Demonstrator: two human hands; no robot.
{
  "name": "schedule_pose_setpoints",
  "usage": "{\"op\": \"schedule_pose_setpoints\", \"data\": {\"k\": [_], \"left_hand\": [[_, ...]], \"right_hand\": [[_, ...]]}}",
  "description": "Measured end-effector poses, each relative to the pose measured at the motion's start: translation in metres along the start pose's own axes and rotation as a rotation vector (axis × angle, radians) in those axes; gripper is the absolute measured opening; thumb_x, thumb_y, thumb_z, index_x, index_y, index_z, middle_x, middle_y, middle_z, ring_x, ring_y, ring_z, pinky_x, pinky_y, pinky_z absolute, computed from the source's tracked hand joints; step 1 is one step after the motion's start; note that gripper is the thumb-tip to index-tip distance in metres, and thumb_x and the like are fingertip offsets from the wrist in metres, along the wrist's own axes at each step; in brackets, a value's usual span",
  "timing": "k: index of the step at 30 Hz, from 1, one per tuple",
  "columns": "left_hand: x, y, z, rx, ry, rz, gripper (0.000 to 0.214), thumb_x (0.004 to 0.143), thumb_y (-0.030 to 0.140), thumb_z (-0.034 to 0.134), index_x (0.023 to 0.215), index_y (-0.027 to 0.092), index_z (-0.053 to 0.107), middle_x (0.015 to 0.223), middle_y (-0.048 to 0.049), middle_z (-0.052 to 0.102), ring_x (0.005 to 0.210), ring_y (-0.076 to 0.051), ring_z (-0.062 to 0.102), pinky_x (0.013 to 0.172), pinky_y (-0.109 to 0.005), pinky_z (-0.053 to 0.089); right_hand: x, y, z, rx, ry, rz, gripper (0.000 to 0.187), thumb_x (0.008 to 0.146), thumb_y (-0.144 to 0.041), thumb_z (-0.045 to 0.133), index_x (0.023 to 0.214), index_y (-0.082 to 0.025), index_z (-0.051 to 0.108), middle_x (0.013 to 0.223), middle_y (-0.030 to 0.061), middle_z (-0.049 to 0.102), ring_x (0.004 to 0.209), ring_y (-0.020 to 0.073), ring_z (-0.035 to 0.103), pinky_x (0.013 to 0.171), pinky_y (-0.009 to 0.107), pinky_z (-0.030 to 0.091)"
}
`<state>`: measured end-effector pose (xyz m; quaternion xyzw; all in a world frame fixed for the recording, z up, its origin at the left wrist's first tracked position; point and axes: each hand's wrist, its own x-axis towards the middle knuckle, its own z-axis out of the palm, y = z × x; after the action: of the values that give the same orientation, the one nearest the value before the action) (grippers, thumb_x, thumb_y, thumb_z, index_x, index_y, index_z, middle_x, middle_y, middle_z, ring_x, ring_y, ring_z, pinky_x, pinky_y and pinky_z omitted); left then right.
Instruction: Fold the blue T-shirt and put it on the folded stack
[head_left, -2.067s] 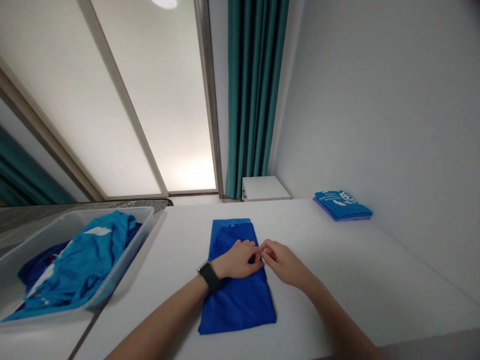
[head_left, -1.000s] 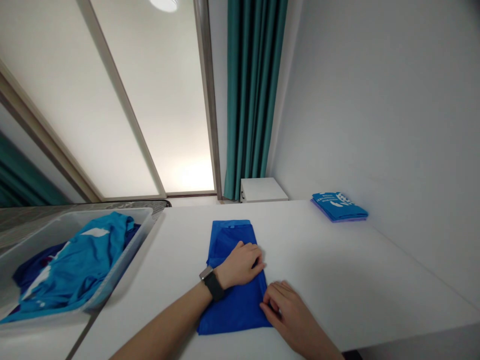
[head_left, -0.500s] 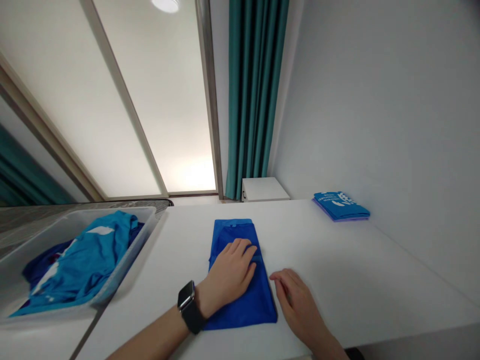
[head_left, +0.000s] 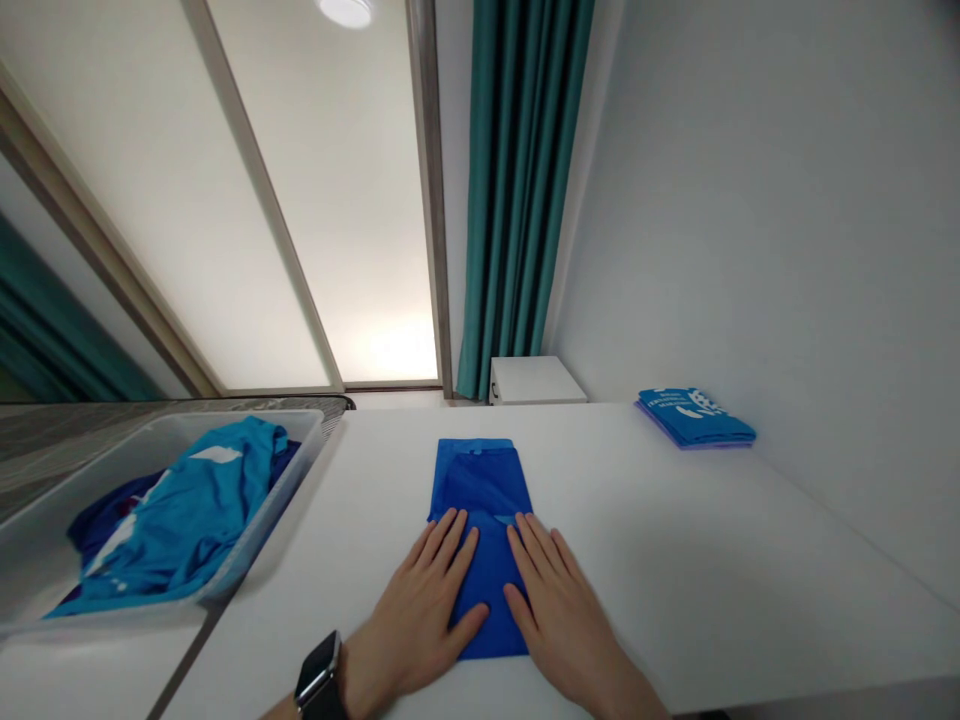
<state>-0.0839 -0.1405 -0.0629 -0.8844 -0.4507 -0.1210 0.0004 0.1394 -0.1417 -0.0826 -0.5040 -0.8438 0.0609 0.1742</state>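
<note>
Right hand (head_left: 556, 600) moved onto blue cloth (head_left: 490, 562); left hand (head_left: 422, 608) likewise flat, outspread; cloth's long axis points forward.

A translucent white plastic bin (head_left: 255, 540) stands at the left; in it a bright blue garment with white patches (head_left: 187, 520) lies heaped over a dark navy cloth (head_left: 105, 520). Behind the bin spreads a grey patterned surface (head_left: 45, 455). On the white smooth-topped table (head_left: 712, 570), near the pale grey wall (head_left: 787, 200), rests a flat folded blue cloth with white printing (head_left: 697, 425), a purple edge showing beneath. Past the table's far edge sits a low white cabinet (head_left: 538, 380), just beside a long pleated teal curtain (head_left: 517, 200). Left of that curtain stand tall frosted panels (head_left: 322, 200) in grey-brown frames, a round white glow (head_left: 345, 12) at the top; another teal curtain (head_left: 60, 330) hangs far left.
</note>
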Motion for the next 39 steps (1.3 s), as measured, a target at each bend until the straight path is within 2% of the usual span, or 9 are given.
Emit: {"op": "schedule_pose_setpoints", "data": {"k": [5, 9, 11, 13, 17, 20, 26, 34, 39], "left_hand": [[-0.010, -0.001, 0.000, 0.035, 0.012, -0.022, 0.068, 0.097, 0.050, 0.041, 0.155, 0.022, 0.020, 0.158, -0.0110, 0.026, 0.144, -0.031, 0.029, 0.115, -0.050, 0.029], [-0.003, -0.018, -0.015, -0.087, 0.051, -0.126, 0.053, 0.100, 0.042, 0.036, 0.148, 0.020, 0.037, 0.148, -0.0108, 0.046, 0.134, -0.026, 0.043, 0.109, -0.045, 0.037], [0.006, -0.036, -0.027, -0.187, 0.083, -0.252, 0.043, 0.100, 0.038, 0.033, 0.136, 0.021, 0.051, 0.131, -0.0102, 0.060, 0.120, -0.025, 0.053, 0.101, -0.043, 0.042], [0.017, -0.054, -0.039, -0.292, 0.049, -0.306, 0.036, 0.098, 0.038, 0.035, 0.108, 0.023, 0.066, 0.109, -0.0075, 0.069, 0.103, -0.025, 0.059, 0.092, -0.042, 0.045], [0.038, -0.073, -0.048, -0.474, -0.095, -0.351, 0.032, 0.094, 0.038, 0.039, 0.090, 0.021, 0.066, 0.085, -0.0037, 0.069, 0.077, -0.019, 0.060, 0.076, -0.031, 0.045], [0.043, -0.070, -0.041, -0.438, -0.136, -0.333, 0.030, 0.093, 0.039, 0.041, 0.089, 0.021, 0.065, 0.080, -0.0015, 0.067, 0.074, -0.018, 0.059, 0.073, -0.029, 0.043], [0.039, -0.065, -0.025, -0.397, -0.081, -0.345, 0.022, 0.091, 0.035, 0.045, 0.087, 0.022, 0.063, 0.081, -0.0007, 0.065, 0.079, -0.019, 0.059, 0.077, -0.032, 0.039], [0.036, -0.067, -0.025, -0.461, -0.068, -0.370, 0.024, 0.092, 0.032, 0.043, 0.081, 0.021, 0.061, 0.081, -0.0009, 0.065, 0.079, -0.019, 0.058, 0.071, -0.030, 0.039], [0.036, -0.067, -0.024, -0.436, -0.064, -0.366, 0.023, 0.092, 0.031, 0.043, 0.081, 0.020, 0.060, 0.081, -0.0011, 0.065, 0.080, -0.019, 0.059, 0.072, -0.031, 0.038]], "right_hand": [[0.000, -0.001, -0.002, 0.018, -0.009, -0.006, 0.057, 0.101, -0.042, 0.035, 0.153, -0.022, 0.025, 0.159, 0.0056, 0.023, 0.146, 0.0272, 0.023, 0.119, 0.052, 0.021], [0.001, -0.001, -0.006, 0.045, -0.043, 0.016, 0.056, 0.101, -0.042, 0.033, 0.153, -0.023, 0.025, 0.159, 0.0051, 0.023, 0.146, 0.0263, 0.022, 0.120, 0.053, 0.021], [0.002, 0.000, -0.009, 0.081, -0.049, 0.030, 0.055, 0.101, -0.042, 0.034, 0.153, -0.024, 0.026, 0.160, 0.0048, 0.021, 0.146, 0.0256, 0.021, 0.119, 0.051, 0.023], [0.001, 0.001, -0.011, 0.132, -0.030, 0.043, 0.054, 0.101, -0.042, 0.035, 0.152, -0.026, 0.029, 0.160, 0.0037, 0.021, 0.147, 0.0249, 0.020, 0.118, 0.049, 0.027], [-0.002, 0.003, -0.010, 0.201, 0.026, 0.068, 0.050, 0.101, -0.039, 0.036, 0.150, -0.028, 0.033, 0.158, 0.0035, 0.028, 0.145, 0.0237, 0.026, 0.117, 0.048, 0.031], [-0.002, 0.002, -0.009, 0.179, 0.016, 0.063, 0.050, 0.101, -0.040, 0.037, 0.150, -0.028, 0.035, 0.157, 0.0038, 0.029, 0.144, 0.0244, 0.028, 0.117, 0.048, 0.031], [0.000, -0.001, -0.011, 0.115, -0.035, 0.009, 0.052, 0.100, -0.041, 0.037, 0.150, -0.027, 0.033, 0.158, 0.0029, 0.027, 0.145, 0.0242, 0.027, 0.119, 0.048, 0.027], [-0.002, 0.000, -0.013, 0.118, -0.037, -0.004, 0.054, 0.100, -0.042, 0.039, 0.151, -0.027, 0.032, 0.158, 0.0035, 0.027, 0.144, 0.0249, 0.027, 0.118, 0.048, 0.029], [-0.002, -0.001, -0.008, 0.048, -0.044, -0.034, 0.059, 0.099, -0.044, 0.040, 0.153, -0.025, 0.026, 0.159, 0.0047, 0.021, 0.146, 0.0268, 0.023, 0.119, 0.051, 0.025]]}}
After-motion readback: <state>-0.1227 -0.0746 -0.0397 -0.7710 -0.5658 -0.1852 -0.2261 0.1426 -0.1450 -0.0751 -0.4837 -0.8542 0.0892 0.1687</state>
